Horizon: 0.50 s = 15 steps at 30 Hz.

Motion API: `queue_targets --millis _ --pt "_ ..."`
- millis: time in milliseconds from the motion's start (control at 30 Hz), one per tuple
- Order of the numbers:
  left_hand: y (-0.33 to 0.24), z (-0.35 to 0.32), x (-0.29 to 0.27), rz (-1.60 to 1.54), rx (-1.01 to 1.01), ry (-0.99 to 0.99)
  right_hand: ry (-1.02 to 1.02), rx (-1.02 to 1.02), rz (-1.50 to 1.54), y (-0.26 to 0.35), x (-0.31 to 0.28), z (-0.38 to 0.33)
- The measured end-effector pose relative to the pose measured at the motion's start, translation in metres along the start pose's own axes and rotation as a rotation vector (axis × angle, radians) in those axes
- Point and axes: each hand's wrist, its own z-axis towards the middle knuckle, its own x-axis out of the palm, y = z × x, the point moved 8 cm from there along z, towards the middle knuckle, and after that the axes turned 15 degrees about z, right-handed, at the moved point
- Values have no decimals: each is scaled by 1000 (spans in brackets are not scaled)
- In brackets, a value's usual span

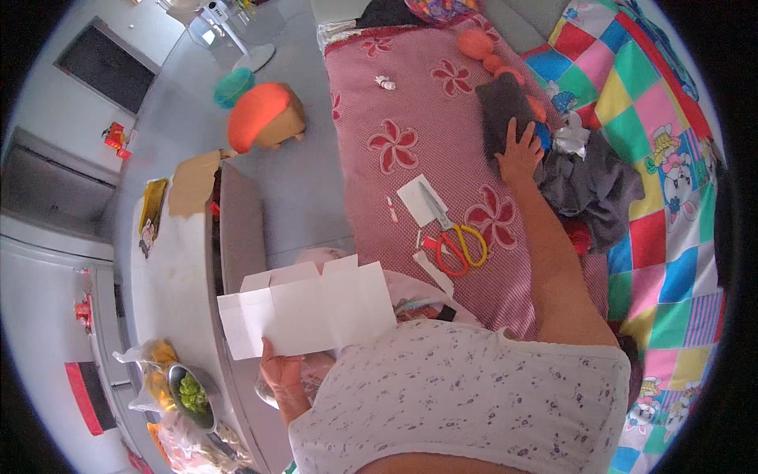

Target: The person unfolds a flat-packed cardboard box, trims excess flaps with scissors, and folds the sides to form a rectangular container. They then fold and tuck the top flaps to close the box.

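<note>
Pinched a creased white card (309,310) by its lower edge in the left grip (283,370), near the desk (175,272). Laid the right grip (521,155), with fingers spread, over a dark grey cloth (499,110) on the flower-patterned pink cover (422,110), just beside a blue object (542,137). Had scissors (449,227) with red and yellow handles lying between, blades over a white paper square (418,204).
</note>
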Motion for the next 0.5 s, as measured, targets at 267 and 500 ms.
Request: queue_targets --millis 267,500 --pt "9 6 -17 -79 15 47 158 -290 151 22 11 -1" --pt "0 -12 -6 -117 34 2 204 -44 -229 -60 -11 2"
